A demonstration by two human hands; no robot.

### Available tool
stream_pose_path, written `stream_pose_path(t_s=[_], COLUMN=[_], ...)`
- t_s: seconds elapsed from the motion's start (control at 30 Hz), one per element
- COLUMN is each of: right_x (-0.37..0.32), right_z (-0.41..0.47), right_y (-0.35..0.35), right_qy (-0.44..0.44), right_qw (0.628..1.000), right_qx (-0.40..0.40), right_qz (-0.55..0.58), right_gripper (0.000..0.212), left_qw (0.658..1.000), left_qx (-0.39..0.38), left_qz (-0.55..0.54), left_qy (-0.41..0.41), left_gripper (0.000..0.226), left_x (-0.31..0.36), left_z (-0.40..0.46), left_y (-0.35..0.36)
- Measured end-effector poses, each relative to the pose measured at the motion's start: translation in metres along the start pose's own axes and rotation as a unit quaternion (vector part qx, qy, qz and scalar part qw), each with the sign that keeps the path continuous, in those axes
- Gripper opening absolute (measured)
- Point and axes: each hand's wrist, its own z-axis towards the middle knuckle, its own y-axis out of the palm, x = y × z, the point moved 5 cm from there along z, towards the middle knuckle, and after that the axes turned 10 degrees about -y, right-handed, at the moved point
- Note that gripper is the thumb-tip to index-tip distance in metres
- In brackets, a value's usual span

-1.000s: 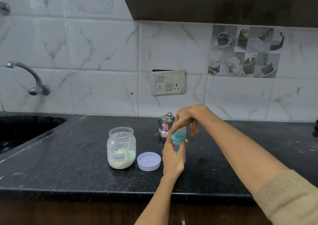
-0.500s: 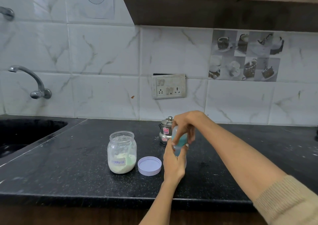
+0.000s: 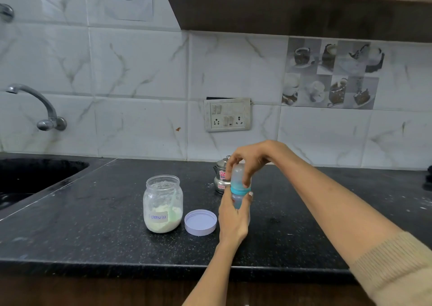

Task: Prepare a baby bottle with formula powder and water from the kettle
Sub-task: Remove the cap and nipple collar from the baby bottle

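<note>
My left hand [image 3: 233,217] grips the body of a small baby bottle [image 3: 238,200] that stands upright over the black counter [image 3: 93,224]. My right hand [image 3: 252,158] comes from above and its fingers curl round the bottle's clear cap [image 3: 238,174], just above the teal collar. Left of the bottle stands an open glass jar [image 3: 163,204] labelled formula, part full of pale powder with a green scoop inside. Its lavender lid [image 3: 200,222] lies upside down between jar and bottle. A small steel kettle [image 3: 221,177] stands behind the bottle, partly hidden by my hands.
A black sink [image 3: 35,177] is sunk into the counter at the left, with a metal tap [image 3: 35,104] on the tiled wall above it. A switch and socket plate [image 3: 228,115] is fixed to the wall behind the kettle. A dark cabinet hangs overhead.
The camera has tilted slightly, so the whole scene sits lower in view. My right hand's fingers have shifted around the bottle's cap. The jar, lid and kettle have not moved.
</note>
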Motion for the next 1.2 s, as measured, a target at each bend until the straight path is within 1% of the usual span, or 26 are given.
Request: stream_pose_path(t_s=[0.1,0.2,0.27,0.33,0.4,0.43,0.53,0.6,0.67,0.83,0.9,0.97,1.0,1.07,1.1,1.13,1.17,1.2], right_x=[0.009,0.026,0.044,0.063,0.081,0.089,0.106,0.112,0.116,0.123,0.122,0.119,0.115,0.095,0.082,0.067,0.053,0.039], right_z=[-0.007,-0.017,-0.027,-0.034,-0.035,-0.035,-0.029,-0.024,-0.017,-0.009,-0.009,-0.01,-0.01,-0.015,-0.017,-0.019,-0.02,-0.019], right_y=[-0.005,-0.013,-0.016,-0.011,0.003,0.012,0.039,0.056,0.069,0.081,0.081,0.073,0.062,0.034,0.02,0.009,0.003,0.001], right_qy=[0.007,0.004,0.004,0.021,0.055,0.075,0.138,0.162,0.176,0.191,0.194,0.19,0.178,0.141,0.125,0.114,0.106,0.11], right_qw=[0.997,0.985,0.962,0.938,0.934,0.94,0.965,0.967,0.967,0.965,0.968,0.972,0.972,0.96,0.95,0.943,0.942,0.95], right_qx=[0.023,0.086,0.143,0.192,0.213,0.212,0.176,0.162,0.153,0.144,0.119,0.103,0.125,0.207,0.239,0.248,0.234,0.202], right_qz=[0.075,0.146,0.231,0.289,0.283,0.258,0.135,0.108,0.101,0.108,0.1,0.089,0.09,0.128,0.158,0.19,0.215,0.213], right_gripper=[0.034,0.035,0.032,0.03,0.033,0.036,0.05,0.054,0.053,0.052,0.059,0.064,0.062,0.051,0.052,0.058,0.067,0.075], left_qw=[1.0,1.0,1.0,1.0,1.0,1.0,1.0,1.0,1.0,1.0,1.0,1.0,1.0,1.0,1.0,1.0,1.0,1.0], left_qx=[-0.005,-0.013,-0.017,-0.014,-0.013,-0.012,-0.01,-0.006,-0.005,-0.012,-0.009,-0.008,-0.007,-0.006,-0.005,-0.004,-0.003,-0.002], left_qz=[0.001,0.004,0.004,0.002,-0.001,-0.003,-0.003,-0.002,0.003,0.013,0.017,0.019,0.018,0.014,0.012,0.011,0.011,0.011], left_qy=[-0.001,-0.002,-0.006,-0.002,0.002,0.001,0.004,0.007,0.007,0.001,-0.002,-0.002,-0.002,-0.003,-0.003,-0.003,-0.003,-0.002], left_gripper=[0.03,0.027,0.03,0.027,0.028,0.029,0.03,0.03,0.03,0.035,0.039,0.038,0.035,0.033,0.032,0.031,0.031,0.032], left_x=[0.0,0.003,0.002,0.002,0.003,0.003,0.001,0.0,-0.001,-0.003,-0.005,-0.005,-0.004,-0.003,-0.002,-0.002,-0.001,-0.001], left_z=[-0.002,-0.004,-0.005,-0.004,-0.004,-0.004,-0.003,-0.002,-0.001,0.001,0.002,0.002,0.002,0.001,0.001,0.0,0.0,-0.001], left_y=[0.001,0.001,0.0,0.0,0.0,0.0,0.0,0.0,0.0,0.001,0.002,0.002,0.002,0.001,0.001,0.0,0.0,0.0])
